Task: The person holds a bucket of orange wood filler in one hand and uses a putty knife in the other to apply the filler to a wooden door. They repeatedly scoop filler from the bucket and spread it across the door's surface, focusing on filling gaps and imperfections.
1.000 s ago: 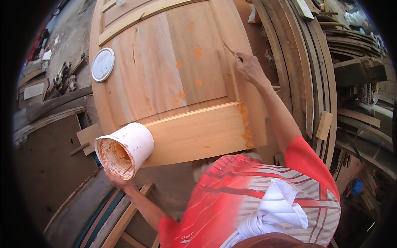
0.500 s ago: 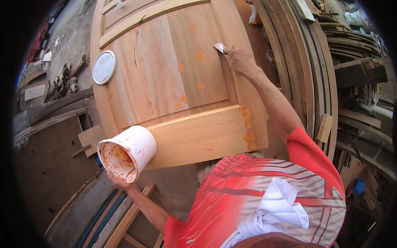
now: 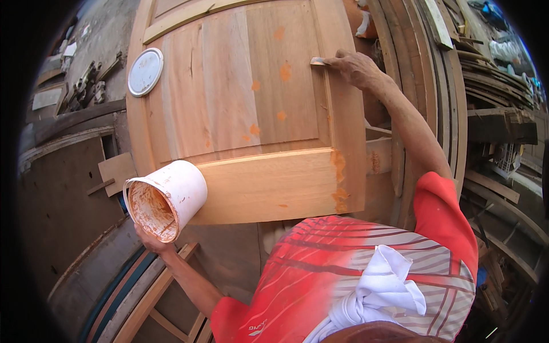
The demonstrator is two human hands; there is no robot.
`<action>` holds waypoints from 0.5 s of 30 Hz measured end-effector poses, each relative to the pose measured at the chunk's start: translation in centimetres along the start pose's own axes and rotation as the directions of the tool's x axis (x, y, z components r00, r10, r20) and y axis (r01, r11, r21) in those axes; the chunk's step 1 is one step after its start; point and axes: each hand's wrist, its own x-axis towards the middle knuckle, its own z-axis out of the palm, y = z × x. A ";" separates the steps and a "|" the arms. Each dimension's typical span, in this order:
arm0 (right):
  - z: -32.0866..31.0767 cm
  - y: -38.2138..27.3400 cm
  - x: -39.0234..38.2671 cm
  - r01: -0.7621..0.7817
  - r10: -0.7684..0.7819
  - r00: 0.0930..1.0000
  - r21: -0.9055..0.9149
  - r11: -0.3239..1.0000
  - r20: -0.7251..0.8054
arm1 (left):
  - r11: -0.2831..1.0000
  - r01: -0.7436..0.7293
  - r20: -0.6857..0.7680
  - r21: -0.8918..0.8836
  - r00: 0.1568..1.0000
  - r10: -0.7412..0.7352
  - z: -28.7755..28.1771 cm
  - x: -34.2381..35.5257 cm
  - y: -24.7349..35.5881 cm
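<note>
Right hand (image 3: 360, 68): closed in a narrow grip on a small scraper (image 3: 318, 60), whose pale blade points left from the fingers, over the raised edge along the right side of the door (image 3: 229, 86); cannot tell whether the blade touches the wood. Left hand (image 3: 150, 240): at the lower rim of a white bucket (image 3: 186, 188), holding it tilted, mouth toward the person and to the left; some fingers are hidden behind the rim. Bucket lies just above and right of the left grip, near the door's lower left corner; contact with the door not discernible. Orange filler (image 3: 146, 200) coats its inner wall. Door lies flat below the right grip and extends to its left. Orange patches (image 3: 285, 72) dot the panel left of and below the scraper; a heavier smear (image 3: 338, 177) runs along the joint, well below the right grip. White lid (image 3: 146, 72) lies on the door's left edge, well left of the scraper and above the bucket. Long planks (image 3: 423, 86) stand right of the right hand; more boards (image 3: 151, 297) lie below the left grip, beside the forearm.
</note>
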 end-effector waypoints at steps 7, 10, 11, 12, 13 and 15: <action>-1.6 -0.8 1.0 0.027 -0.013 0.983 -0.070 0.997 0.185 | 0.869 0.392 0.111 -0.302 0.920 -0.376 0.6 1.5 4.6; -3.1 -2.2 0.9 -0.015 0.028 0.978 -0.065 0.998 0.208 | 0.710 0.489 0.113 -0.507 0.855 -0.507 1.0 2.1 5.4; -3.3 -2.2 0.7 -0.049 0.058 0.978 -0.051 0.997 0.201 | 0.459 0.537 0.192 -0.708 0.772 -0.607 1.8 2.7 6.5; -3.0 -1.9 0.6 -0.078 0.077 0.989 0.007 0.997 0.126 | 0.590 0.544 0.149 -0.597 0.797 -0.585 1.6 2.4 6.2; -2.4 -1.5 0.5 -0.103 0.100 0.994 0.067 0.992 0.052 | 0.702 0.537 0.112 -0.467 0.824 -0.555 1.4 2.2 5.8; -1.4 -0.9 0.3 -0.145 0.159 0.986 0.229 0.963 -0.041 | 0.729 0.533 0.103 -0.430 0.831 -0.546 1.3 1.9 5.3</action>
